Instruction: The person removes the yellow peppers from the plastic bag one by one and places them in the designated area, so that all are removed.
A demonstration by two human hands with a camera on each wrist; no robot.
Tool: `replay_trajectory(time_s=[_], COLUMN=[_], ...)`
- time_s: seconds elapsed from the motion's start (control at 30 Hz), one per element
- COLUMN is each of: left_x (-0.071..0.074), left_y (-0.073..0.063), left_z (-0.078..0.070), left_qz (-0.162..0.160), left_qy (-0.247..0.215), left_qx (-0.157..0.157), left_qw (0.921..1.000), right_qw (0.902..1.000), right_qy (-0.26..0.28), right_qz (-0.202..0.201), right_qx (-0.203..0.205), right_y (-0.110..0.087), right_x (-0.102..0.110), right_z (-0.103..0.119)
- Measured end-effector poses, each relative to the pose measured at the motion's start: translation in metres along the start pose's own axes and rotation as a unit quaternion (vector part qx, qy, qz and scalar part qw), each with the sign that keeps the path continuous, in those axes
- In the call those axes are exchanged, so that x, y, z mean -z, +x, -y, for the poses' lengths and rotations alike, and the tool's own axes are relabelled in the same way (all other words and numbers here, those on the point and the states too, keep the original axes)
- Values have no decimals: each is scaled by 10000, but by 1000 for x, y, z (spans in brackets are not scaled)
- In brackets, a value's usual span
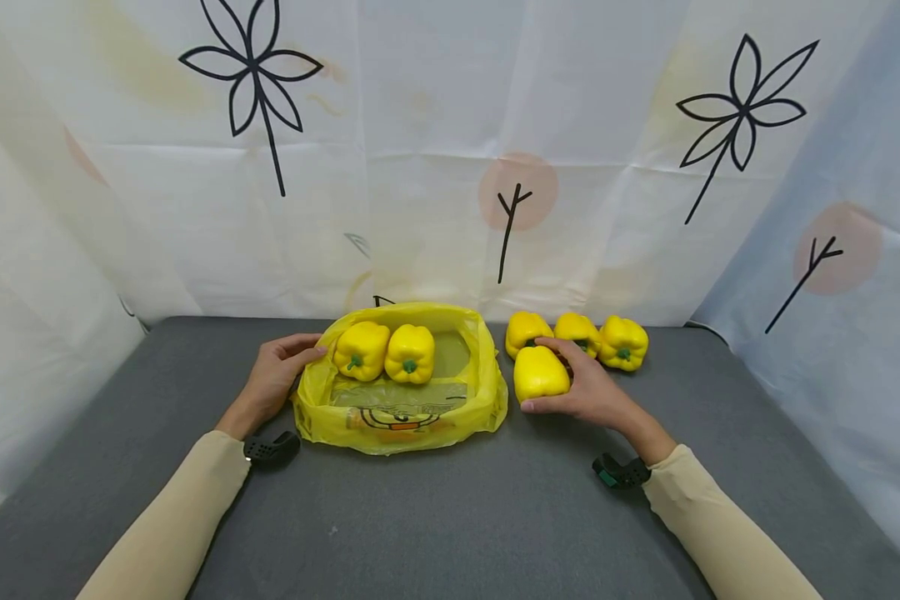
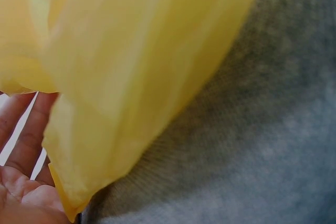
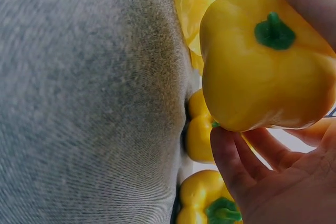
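Observation:
A yellow plastic bag [image 1: 401,437] lies with its mouth open on the grey table. Inside it, toward the back left, two yellow bell peppers [image 1: 409,354] sit side by side. My left hand [image 1: 273,375] holds the bag's left rim; in the left wrist view the yellow film [image 2: 121,77] covers part of its fingers [image 2: 26,145]. My right hand [image 1: 588,390] grips another yellow bell pepper [image 1: 540,372] just right of the bag, thumb on one side and fingers on the other. Its green stem [image 3: 275,31] shows in the right wrist view.
Behind the right hand, three more yellow bell peppers [image 1: 622,343] stand in a row at the table's back edge. A white cloth [image 1: 427,233] printed with plants hangs behind the grey table [image 1: 412,533] and along its sides.

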State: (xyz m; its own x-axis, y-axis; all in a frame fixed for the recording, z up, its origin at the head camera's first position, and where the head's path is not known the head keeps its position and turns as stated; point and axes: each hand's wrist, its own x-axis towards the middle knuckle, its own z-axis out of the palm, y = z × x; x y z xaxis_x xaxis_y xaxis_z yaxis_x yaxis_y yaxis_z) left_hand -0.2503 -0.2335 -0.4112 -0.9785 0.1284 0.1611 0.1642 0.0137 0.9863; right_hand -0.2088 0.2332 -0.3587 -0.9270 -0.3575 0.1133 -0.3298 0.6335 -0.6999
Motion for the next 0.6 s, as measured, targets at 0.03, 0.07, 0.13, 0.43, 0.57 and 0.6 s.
replay_trajectory(time_s=[0.03,0.07,0.13,0.43,0.57,0.6], left_x=[0,0,0,0,1,1], left_y=[0,0,0,0,-1,-1], left_z=[0,0,-1,-1,-1,-1], left_qz=[-3,-2,1,45,42,44], left_qy=[-7,-9,-5,21,40,37], left_qx=[3,2,3,-33,-63,-70], left_qw=[10000,10000,10000,10000,10000,10000], right_qw=[10000,10000,10000,9997,9996,9996], right_qy=[-14,-24,-46,-133,-175,-178], right_qz=[11,24,54,154,173,173], right_qx=[-17,-30,-51,-112,-113,-115], right_y=[0,0,0,1,1,1], right_x=[0,0,0,0,0,1], right_z=[0,0,-1,-4,-5,-5])
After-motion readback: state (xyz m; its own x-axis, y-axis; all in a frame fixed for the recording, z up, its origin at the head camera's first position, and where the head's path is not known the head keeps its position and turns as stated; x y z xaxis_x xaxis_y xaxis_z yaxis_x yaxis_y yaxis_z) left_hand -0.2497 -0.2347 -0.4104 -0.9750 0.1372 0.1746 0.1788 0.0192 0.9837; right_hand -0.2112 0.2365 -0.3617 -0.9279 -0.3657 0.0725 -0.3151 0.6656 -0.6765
